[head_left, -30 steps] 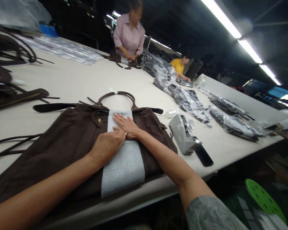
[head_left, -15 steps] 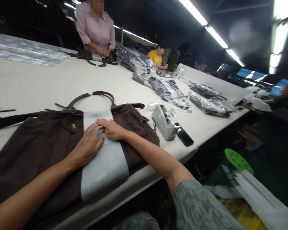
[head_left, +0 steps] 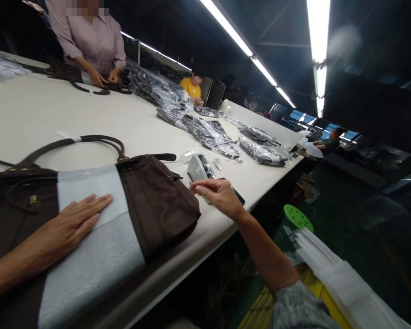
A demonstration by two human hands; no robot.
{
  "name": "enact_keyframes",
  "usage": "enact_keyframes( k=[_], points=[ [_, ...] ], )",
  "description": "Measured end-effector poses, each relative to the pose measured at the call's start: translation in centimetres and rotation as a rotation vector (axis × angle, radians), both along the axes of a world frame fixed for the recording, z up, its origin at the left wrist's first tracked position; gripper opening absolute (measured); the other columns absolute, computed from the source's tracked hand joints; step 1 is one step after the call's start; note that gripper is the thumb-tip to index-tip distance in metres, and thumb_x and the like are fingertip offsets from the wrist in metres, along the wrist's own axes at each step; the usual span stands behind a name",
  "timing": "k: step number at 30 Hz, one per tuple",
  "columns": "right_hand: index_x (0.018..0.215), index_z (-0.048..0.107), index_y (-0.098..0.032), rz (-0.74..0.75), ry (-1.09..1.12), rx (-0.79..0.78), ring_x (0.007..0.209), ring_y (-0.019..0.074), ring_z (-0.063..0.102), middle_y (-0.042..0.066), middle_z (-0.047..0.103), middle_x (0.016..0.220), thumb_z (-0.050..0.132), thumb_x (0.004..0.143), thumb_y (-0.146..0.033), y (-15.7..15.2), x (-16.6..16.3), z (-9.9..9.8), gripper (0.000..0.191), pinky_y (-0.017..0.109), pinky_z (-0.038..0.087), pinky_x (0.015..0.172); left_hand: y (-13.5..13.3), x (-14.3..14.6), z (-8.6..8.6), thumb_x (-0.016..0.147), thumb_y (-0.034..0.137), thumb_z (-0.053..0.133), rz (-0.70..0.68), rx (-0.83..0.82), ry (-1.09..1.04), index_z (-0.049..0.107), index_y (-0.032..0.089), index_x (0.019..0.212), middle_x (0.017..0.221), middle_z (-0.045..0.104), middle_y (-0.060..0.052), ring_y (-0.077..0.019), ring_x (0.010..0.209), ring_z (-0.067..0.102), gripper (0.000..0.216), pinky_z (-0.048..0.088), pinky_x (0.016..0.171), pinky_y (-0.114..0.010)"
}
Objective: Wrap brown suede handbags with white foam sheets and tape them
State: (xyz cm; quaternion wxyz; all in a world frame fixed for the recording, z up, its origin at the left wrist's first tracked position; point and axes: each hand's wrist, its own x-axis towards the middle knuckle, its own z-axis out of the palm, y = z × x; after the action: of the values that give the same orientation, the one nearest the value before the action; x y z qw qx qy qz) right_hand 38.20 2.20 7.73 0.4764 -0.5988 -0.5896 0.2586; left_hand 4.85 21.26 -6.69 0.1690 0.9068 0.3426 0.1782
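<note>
My left hand [head_left: 76, 224] lies flat with fingers stretched out on a pale grey-white wrap [head_left: 99, 249] around a dark brown handbag [head_left: 162, 201]. The bag lies on the table with its looped handles [head_left: 68, 142] pointing away from me. Off the bag's right end, my right hand [head_left: 219, 195] is beside a grey tape dispenser [head_left: 199, 168], its fingers reaching left across the dispenser's near end. Nothing shows in those fingers. Partly hidden behind that hand is a dark phone [head_left: 239, 195].
Plastic-wrapped dark bags [head_left: 208, 132] lie along the far side of the white table [head_left: 37, 114]. Across it, a person in a pink shirt [head_left: 92, 41] handles another brown bag. Below the table's right edge are a green perforated stool [head_left: 297, 217] and stacked white sheets [head_left: 342, 278].
My right hand has left the wrap and moved right to the tape dispenser. The left hand stays on the wrap. The view has swung right, shifting everything leftward.
</note>
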Motion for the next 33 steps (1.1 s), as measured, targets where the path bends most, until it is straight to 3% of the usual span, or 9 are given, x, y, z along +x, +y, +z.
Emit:
enact_keyframes(
  k=[2,4,6,8,11,17,21,27,33],
  points=[
    [0.098,0.075,-0.017,-0.329,-0.065,0.046,0.082,0.0175,0.067,0.005,0.073,0.091,0.066,0.083,-0.039,0.4,5.0,0.4,0.028,0.029,0.053,0.077,0.2,-0.3,-0.6,0.091,0.059,0.024,-0.022,0.011,-0.082,0.042,0.040,0.143,0.149,0.042,0.013,-0.0220,0.143,0.033,0.057,0.021,0.122,-0.047],
    [0.092,0.075,-0.014,-0.517,-0.126,-0.070,0.076,0.0158,0.062,0.006,0.071,0.086,0.070,0.079,-0.038,1.1,9.1,-0.1,0.028,0.026,0.050,0.068,0.4,-0.5,-1.2,0.092,0.058,0.029,-0.036,0.038,-0.154,0.039,0.054,0.139,0.147,0.043,0.020,-0.0209,0.139,0.041,0.048,0.025,0.121,-0.047],
    [0.087,0.075,-0.012,-0.499,-0.050,-0.264,0.071,0.0134,0.058,0.006,0.069,0.082,0.069,0.079,-0.043,1.6,11.7,-1.0,0.032,0.023,0.045,0.062,0.5,-0.6,-1.6,0.093,0.057,0.030,-0.035,0.069,-0.200,0.038,0.061,0.135,0.145,0.044,0.022,-0.0206,0.133,0.048,0.043,0.030,0.119,-0.046],
    [0.085,0.076,-0.012,-0.374,0.112,-0.406,0.070,0.0114,0.056,0.007,0.069,0.085,0.068,0.080,-0.049,2.0,12.8,-2.0,0.038,0.021,0.042,0.060,0.6,-0.7,-1.8,0.094,0.057,0.029,-0.028,0.091,-0.220,0.041,0.062,0.133,0.142,0.047,0.021,-0.0208,0.127,0.052,0.041,0.035,0.116,-0.045],
    [0.082,0.076,-0.013,-0.268,0.302,-0.455,0.073,0.0113,0.056,0.008,0.070,0.090,0.074,0.074,-0.051,2.6,12.7,-2.9,0.039,0.020,0.042,0.061,0.6,-0.8,-1.7,0.093,0.058,0.029,-0.021,0.092,-0.211,0.046,0.058,0.132,0.139,0.052,0.016,-0.0203,0.124,0.054,0.042,0.036,0.115,-0.042],
    [0.068,0.072,-0.011,-0.354,0.366,-0.394,0.065,0.0125,0.055,0.004,0.065,0.070,0.083,0.058,-0.029,4.1,11.7,-2.9,0.023,0.024,0.041,0.060,0.6,-0.6,-1.3,0.091,0.065,0.027,-0.001,0.062,-0.145,0.057,0.039,0.131,0.137,0.057,0.004,-0.0220,0.124,0.055,0.057,0.037,0.115,-0.040],
    [0.066,0.069,-0.012,-0.395,0.328,-0.264,0.061,0.0105,0.050,0.001,0.062,0.065,0.082,0.059,-0.034,3.7,10.7,-2.3,0.026,0.025,0.040,0.062,0.9,-0.7,-1.9,0.093,0.062,0.024,-0.007,0.093,-0.154,0.057,0.038,0.133,0.138,0.056,0.003,-0.0219,0.126,0.054,0.057,0.034,0.116,-0.039],
    [0.069,0.067,-0.016,-0.400,0.164,0.058,0.070,0.0124,0.055,0.001,0.065,0.070,0.077,0.067,-0.049,0.7,9.2,-0.4,0.034,0.026,0.043,0.072,1.3,-0.9,-2.7,0.094,0.056,0.028,-0.034,0.117,-0.152,0.051,0.041,0.137,0.142,0.052,0.005,-0.0220,0.127,0.052,0.051,0.032,0.117,-0.038],
    [0.066,0.064,-0.016,-0.424,0.039,-0.102,0.055,0.0125,0.053,0.002,0.063,0.060,0.072,0.071,-0.051,-2.3,8.6,-2.4,0.036,0.026,0.043,0.059,1.5,-1.1,-2.9,0.093,0.053,0.032,-0.048,0.110,-0.170,0.051,0.043,0.136,0.143,0.051,0.005,-0.0248,0.126,0.053,0.048,0.034,0.116,-0.043]
  ],
)
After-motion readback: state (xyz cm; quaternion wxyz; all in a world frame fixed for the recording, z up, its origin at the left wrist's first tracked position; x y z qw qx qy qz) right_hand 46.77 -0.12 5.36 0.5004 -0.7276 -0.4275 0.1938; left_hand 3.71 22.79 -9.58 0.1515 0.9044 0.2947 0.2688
